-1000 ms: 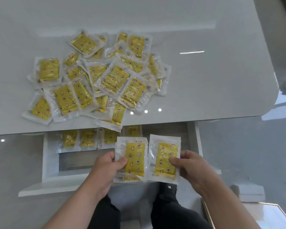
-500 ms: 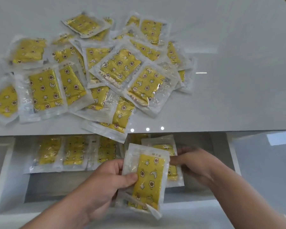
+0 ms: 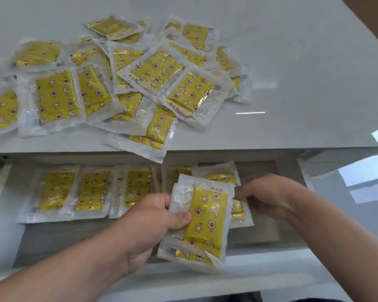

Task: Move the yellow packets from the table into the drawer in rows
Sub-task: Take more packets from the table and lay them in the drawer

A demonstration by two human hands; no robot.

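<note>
Packet print too blurred to read; left hand [image 3: 153,223] pinches a packet stack [image 3: 202,221] above the drawer [image 3: 127,282] front, right hand [image 3: 268,192] fingers press a packet [image 3: 222,176] at the drawer's row end, bare floor right of it.

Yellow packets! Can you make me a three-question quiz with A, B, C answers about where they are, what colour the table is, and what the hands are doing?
1. Where is the row of packets lying?
A. in the open drawer
B. on the floor
C. on a chair

2. What colour is the table?
A. red
B. white
C. black

3. What is the left hand doing?
A. resting empty
B. pointing at the pile
C. holding packets

Answers:
1 A: the row lies flat inside the drawer, below the table edge.
2 B: the glossy top around the pile is white.
3 C: its fingers pinch a small stack, while the right hand sets another packet at the row's end.
</note>
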